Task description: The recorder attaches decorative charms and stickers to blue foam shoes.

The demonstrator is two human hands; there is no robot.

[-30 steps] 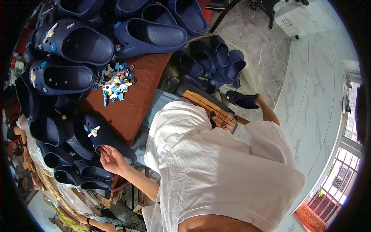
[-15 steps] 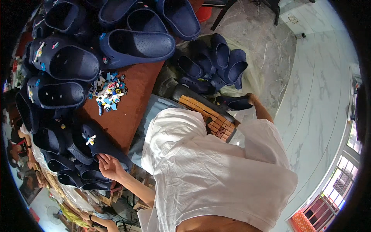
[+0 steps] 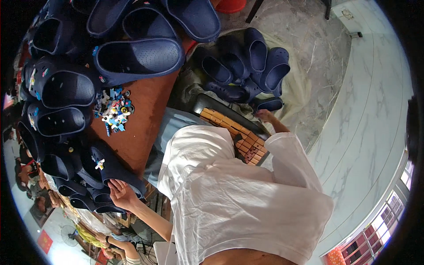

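Observation:
My left hand has its fingers stretched out against the near end of a navy clog on the table's front edge. That clog carries a white charm with a yellow part. To the right, my right hand is beside the near edge of another navy clog, low at the end of a pile of clogs. Its fingers are small and partly hidden, so their grip is unclear. A heap of small colourful shoe charms lies on the brown tabletop.
Navy clogs crowd the table's far and left sides. On a pale sheet sits the floor pile of clogs. A chair with a wooden-tile seat cover is between me and the pile. Other people work at far left.
The clog by my right hand has moved away from me, up against the pile. That hand has shifted left, from the clog's right end to its near side. My left hand stays at its clog.

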